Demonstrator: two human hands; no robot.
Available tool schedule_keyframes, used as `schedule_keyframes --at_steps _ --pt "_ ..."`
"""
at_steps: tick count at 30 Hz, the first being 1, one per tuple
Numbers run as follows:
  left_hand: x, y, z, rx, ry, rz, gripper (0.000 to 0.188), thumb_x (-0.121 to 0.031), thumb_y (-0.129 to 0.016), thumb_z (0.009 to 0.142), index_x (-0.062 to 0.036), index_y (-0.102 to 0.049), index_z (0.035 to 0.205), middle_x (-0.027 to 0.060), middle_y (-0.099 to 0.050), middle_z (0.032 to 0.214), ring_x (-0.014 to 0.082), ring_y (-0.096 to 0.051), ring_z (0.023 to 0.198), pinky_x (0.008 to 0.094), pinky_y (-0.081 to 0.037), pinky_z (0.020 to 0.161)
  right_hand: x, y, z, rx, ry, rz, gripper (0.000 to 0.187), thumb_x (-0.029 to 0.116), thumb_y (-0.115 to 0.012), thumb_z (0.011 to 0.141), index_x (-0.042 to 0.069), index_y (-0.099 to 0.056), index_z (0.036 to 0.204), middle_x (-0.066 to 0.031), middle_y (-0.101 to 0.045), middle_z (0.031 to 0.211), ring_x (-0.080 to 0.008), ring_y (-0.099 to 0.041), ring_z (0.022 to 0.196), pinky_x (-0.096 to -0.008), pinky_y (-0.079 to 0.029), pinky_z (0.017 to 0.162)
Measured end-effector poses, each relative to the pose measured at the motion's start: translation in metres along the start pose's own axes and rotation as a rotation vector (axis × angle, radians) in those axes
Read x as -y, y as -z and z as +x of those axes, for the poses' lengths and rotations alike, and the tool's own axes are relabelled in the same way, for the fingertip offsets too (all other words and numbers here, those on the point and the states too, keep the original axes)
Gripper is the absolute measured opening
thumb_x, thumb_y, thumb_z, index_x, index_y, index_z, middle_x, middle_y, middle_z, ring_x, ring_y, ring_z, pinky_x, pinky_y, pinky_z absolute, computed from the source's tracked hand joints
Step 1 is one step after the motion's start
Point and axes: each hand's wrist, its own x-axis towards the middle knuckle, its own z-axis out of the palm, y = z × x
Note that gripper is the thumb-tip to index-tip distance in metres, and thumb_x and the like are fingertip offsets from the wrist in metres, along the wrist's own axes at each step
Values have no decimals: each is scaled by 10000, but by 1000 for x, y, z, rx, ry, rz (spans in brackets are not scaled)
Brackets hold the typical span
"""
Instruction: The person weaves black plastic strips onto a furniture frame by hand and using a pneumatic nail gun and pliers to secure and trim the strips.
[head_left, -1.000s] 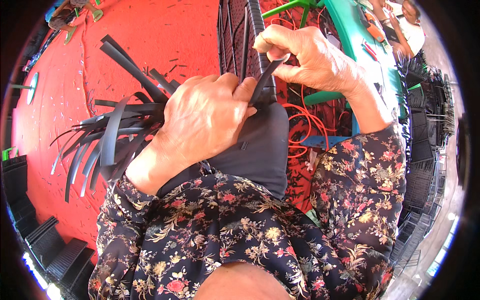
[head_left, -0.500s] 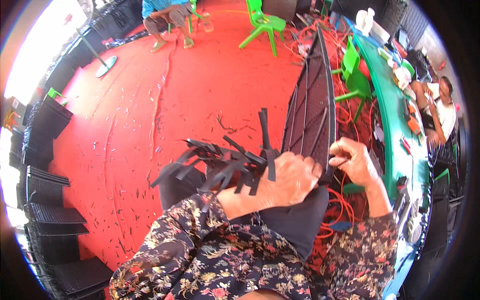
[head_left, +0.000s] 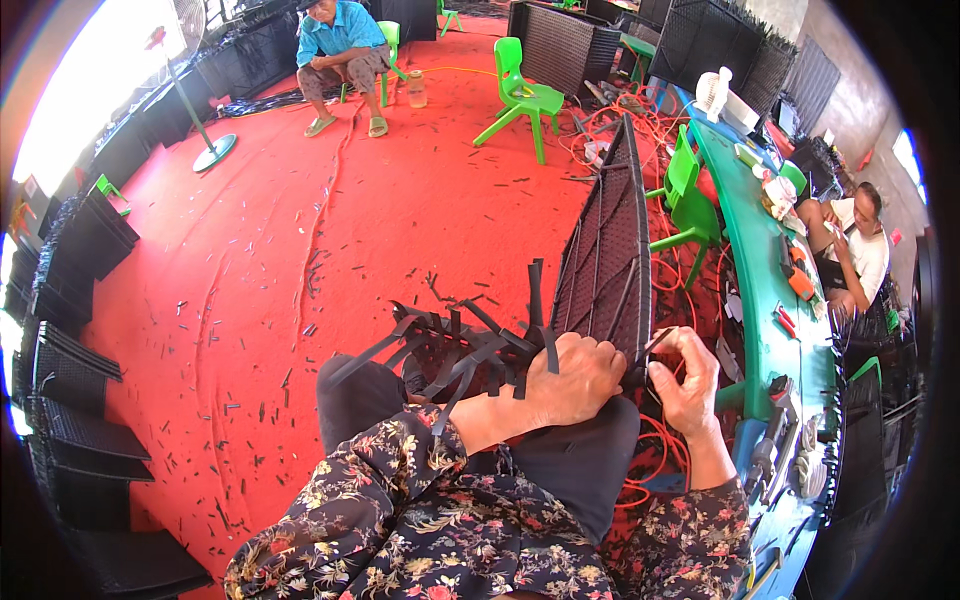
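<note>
A long, dark woven panel (head_left: 605,250) with a framed border and thin crossing ribs leans away from my lap. My left hand (head_left: 580,380) is closed around its near end, knuckles up, and covers that part. Just to the right of that end, my right hand (head_left: 688,385) pinches a thin dark strip (head_left: 657,342) between thumb and fingers. Beside my left wrist, a fringe of flat black strips (head_left: 470,350) sticks out in all directions over my knees. Whether those strips join the panel is hidden by my hand.
On the right runs a green table (head_left: 745,300) with tools, including red-handled pliers (head_left: 786,320). Orange cords (head_left: 655,440) coil on the floor below. Green chairs (head_left: 530,98) stand ahead. Black scraps dot the red floor covering (head_left: 240,270). Two people sit nearby, ahead-left and right.
My view has tipped up, showing more of the far room. My right hand has turned and opened its grip shape slightly, with the strip now visible in its pinch. My left hand stays on the panel.
</note>
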Motion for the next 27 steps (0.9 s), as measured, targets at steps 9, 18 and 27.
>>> schedule_keyframes --at_steps 9,18,27 --pt "5 -2 2 34 -47 57 182 -175 -562 807 -34 -610 912 94 -629 820 256 -646 758 376 -484 685 -24 -36 -18 -107 136 -245 195 -14 -574 708 -5 -573 904 -147 -600 878 -333 -592 839 -392 -479 770" --pt "8 -3 3 27 -59 62 181 -167 -564 791 -40 -596 916 103 -630 803 261 -648 743 378 -480 681 -32 -50 -23 -218 276 -309 159 -45 -576 728 -17 -552 883 -169 -586 897 -353 -581 845 -418 -464 769" --pt "6 -3 3 56 -24 65 200 -202 -567 823 -13 -607 876 98 -606 796 278 -616 787 397 -466 703 -35 -64 -26 -335 313 -346 128 -41 -548 714 -31 -547 842 -176 -567 887 -357 -570 835 -425 -457 763"
